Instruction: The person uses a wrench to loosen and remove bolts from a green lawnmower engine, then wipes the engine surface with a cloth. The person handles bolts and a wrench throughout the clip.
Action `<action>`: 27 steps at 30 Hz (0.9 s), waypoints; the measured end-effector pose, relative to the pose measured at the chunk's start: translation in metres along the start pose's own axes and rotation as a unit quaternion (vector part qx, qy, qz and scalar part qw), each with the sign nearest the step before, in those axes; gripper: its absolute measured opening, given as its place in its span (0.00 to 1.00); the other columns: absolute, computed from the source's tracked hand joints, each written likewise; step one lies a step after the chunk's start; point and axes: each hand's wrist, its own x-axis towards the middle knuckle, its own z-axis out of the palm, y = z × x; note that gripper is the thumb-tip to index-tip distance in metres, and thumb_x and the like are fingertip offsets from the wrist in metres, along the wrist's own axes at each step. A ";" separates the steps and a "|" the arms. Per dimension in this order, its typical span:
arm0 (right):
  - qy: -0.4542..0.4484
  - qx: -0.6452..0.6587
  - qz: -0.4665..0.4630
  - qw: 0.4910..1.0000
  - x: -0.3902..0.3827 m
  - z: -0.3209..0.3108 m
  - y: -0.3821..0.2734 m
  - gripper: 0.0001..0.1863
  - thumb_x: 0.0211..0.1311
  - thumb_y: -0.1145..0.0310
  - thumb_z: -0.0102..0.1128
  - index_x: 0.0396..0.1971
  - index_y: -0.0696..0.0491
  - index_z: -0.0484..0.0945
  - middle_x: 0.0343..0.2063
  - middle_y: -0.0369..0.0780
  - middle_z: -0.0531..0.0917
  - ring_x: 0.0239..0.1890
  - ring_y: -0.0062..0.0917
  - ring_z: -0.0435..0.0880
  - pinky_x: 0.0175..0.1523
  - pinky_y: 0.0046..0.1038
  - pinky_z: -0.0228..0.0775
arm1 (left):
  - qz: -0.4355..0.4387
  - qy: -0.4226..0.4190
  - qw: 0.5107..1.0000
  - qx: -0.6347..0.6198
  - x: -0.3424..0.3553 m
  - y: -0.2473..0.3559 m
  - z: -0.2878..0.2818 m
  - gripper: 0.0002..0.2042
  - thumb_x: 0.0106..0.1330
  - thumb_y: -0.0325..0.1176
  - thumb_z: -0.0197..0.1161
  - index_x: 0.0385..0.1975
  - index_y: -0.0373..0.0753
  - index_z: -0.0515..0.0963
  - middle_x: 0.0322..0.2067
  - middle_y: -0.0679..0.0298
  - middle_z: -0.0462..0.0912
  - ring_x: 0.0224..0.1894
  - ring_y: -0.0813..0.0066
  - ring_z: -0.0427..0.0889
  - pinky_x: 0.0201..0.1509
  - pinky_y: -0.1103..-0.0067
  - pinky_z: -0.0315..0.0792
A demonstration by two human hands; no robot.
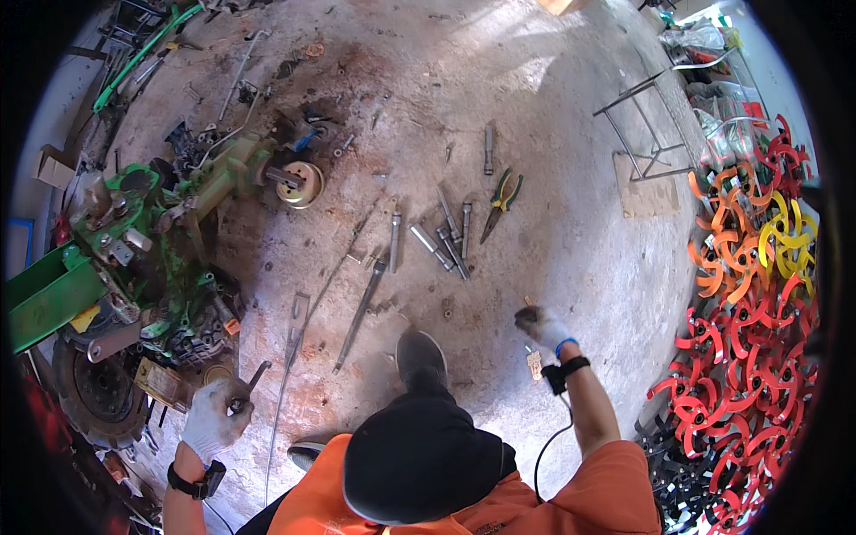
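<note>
My left hand (214, 421), in a white glove, is closed around a dark metal tool (259, 372) whose narrow tip sticks up past the fingers. A round dark opening shows beside the fingers; the rest of the tool is hidden. This hand is next to the green machine (134, 223) with its black tyre (94, 388). Over the floor on the right, my right hand (544, 326) is gloved too, its fingertips blackened and curled together. What they hold, if anything, cannot be made out.
Several metal sockets and rods (450, 234) lie on the concrete ahead, beside green-handled pliers (502, 203). A long bar (360, 316) lies nearer. Red curved blades (731, 392) are piled at the right, below orange ones (727, 236). A metal frame (651, 125) stands farther back.
</note>
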 end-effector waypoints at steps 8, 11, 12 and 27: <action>-0.076 0.023 0.157 0.984 -0.065 0.070 0.049 0.19 0.68 0.54 0.78 0.49 0.53 0.91 0.36 0.46 0.93 0.39 0.32 0.92 0.48 0.36 0.83 | -0.071 -0.108 0.991 -0.021 0.001 -0.029 0.028 0.10 0.66 0.35 0.75 0.40 0.36 0.87 0.37 0.52 0.90 0.41 0.50 0.91 0.48 0.62 0.84; -0.070 0.023 0.129 0.989 -0.058 0.074 0.041 0.19 0.68 0.55 0.79 0.49 0.55 0.91 0.34 0.44 0.92 0.37 0.31 0.91 0.46 0.34 0.82 | -0.105 -0.128 0.985 -0.041 0.010 -0.039 0.047 0.12 0.69 0.39 0.75 0.42 0.36 0.87 0.38 0.50 0.91 0.42 0.50 0.92 0.48 0.63 0.84; -0.069 0.003 0.139 0.988 -0.054 0.074 0.037 0.20 0.68 0.55 0.79 0.49 0.55 0.90 0.35 0.44 0.93 0.38 0.31 0.92 0.47 0.35 0.83 | -0.121 -0.128 0.983 -0.058 0.013 -0.041 0.054 0.13 0.69 0.40 0.75 0.42 0.36 0.87 0.38 0.49 0.92 0.42 0.49 0.92 0.49 0.62 0.84; 0.077 -0.086 0.169 0.979 -0.144 0.158 0.066 0.56 0.72 0.50 0.69 0.88 0.60 0.48 0.87 0.58 0.52 0.90 0.51 0.44 0.91 0.40 0.41 | -0.078 -0.057 0.992 -0.076 0.070 -0.053 0.081 0.10 0.76 0.38 0.67 0.47 0.38 0.84 0.42 0.46 0.92 0.46 0.42 0.91 0.50 0.57 0.83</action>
